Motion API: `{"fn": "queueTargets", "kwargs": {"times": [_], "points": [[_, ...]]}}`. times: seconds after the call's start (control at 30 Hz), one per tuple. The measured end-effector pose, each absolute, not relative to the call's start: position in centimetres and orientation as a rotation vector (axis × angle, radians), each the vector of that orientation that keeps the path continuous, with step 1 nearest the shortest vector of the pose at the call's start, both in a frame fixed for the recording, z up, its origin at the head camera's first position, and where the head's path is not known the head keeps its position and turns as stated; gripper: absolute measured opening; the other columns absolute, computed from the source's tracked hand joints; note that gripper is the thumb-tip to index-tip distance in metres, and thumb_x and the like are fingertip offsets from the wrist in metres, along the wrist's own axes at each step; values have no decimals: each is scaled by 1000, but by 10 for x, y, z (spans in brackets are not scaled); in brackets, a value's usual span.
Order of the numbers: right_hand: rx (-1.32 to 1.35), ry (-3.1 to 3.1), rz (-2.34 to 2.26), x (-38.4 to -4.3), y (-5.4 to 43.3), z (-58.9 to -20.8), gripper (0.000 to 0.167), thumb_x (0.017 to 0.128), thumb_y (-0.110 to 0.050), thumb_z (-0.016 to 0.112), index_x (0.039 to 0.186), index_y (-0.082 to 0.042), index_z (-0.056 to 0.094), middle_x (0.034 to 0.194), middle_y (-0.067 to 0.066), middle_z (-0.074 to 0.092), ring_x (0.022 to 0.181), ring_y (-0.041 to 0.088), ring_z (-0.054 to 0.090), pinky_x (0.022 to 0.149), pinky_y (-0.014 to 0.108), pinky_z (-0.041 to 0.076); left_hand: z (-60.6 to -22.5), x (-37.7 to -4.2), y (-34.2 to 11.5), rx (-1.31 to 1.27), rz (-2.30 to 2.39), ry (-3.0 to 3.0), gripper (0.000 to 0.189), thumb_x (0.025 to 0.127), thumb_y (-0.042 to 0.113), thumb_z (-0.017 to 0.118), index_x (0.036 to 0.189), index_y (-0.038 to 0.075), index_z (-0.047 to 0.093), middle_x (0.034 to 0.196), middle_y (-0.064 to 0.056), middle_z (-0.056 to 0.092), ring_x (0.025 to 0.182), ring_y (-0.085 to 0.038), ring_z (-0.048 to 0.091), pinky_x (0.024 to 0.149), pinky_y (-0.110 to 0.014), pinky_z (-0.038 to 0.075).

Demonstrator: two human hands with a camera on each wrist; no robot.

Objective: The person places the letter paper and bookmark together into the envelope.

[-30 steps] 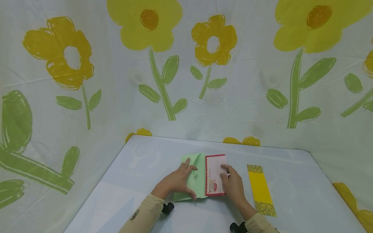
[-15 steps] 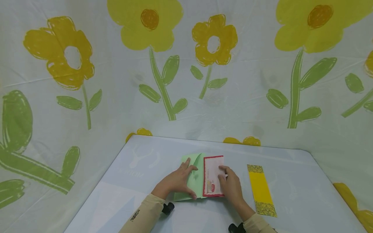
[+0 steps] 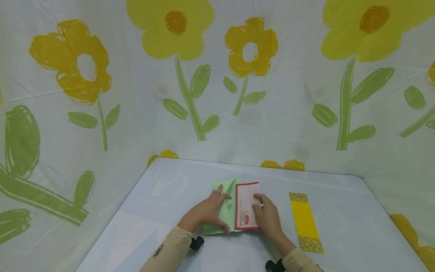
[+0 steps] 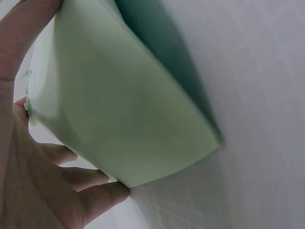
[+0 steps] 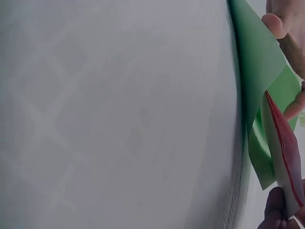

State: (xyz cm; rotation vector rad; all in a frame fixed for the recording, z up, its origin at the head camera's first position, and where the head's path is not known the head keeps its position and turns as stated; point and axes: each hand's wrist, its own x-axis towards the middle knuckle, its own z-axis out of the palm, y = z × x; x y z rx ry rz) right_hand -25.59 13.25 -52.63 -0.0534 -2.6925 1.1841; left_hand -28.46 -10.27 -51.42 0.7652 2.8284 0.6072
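Note:
A light green paper envelope [image 3: 231,215] lies on the table beneath my left hand [image 3: 207,210], which grips it with thumb and fingers spread to either side. The left wrist view has the envelope [image 4: 119,105] bowed up between that thumb and the fingertips. From the right, my right hand [image 3: 268,217] pinches the outer edge of a white card [image 3: 247,202] with a red border and a small printed picture. In the right wrist view the card [image 5: 281,143] stands curved, its inner edge at the envelope's gaping mouth.
To the right of my right hand, a yellow paper strip [image 3: 307,221] with glittery gold ends lies flat on the white table [image 3: 353,226]. A white curtain [image 3: 278,124] printed with yellow flowers rises behind the table and along its sides.
My right hand has moved the card a little to the left, so it overlaps more of the envelope. The left hand has stayed in place.

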Motion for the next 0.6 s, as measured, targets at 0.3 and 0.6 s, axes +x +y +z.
{"fn": "queueTargets", "kwargs": {"times": [0.3,0.6], "points": [[-67,-2723,1174,-260,126,-528,39,95,-14,71,133,-6,63,130,14,65,96,22,58,88,41,54,-514,-284,-101,755,595,2827,108,55,70,90,144,30,44,169,-17,12,150,-44,24,108,-54,44],[-49,-2719,1168,-260,124,-528,38,95,-15,71,131,-9,64,119,12,67,84,19,56,74,32,49,-512,-284,-101,750,584,2830,107,56,70,90,144,31,43,169,-17,13,151,-43,24,107,-56,44]]}}
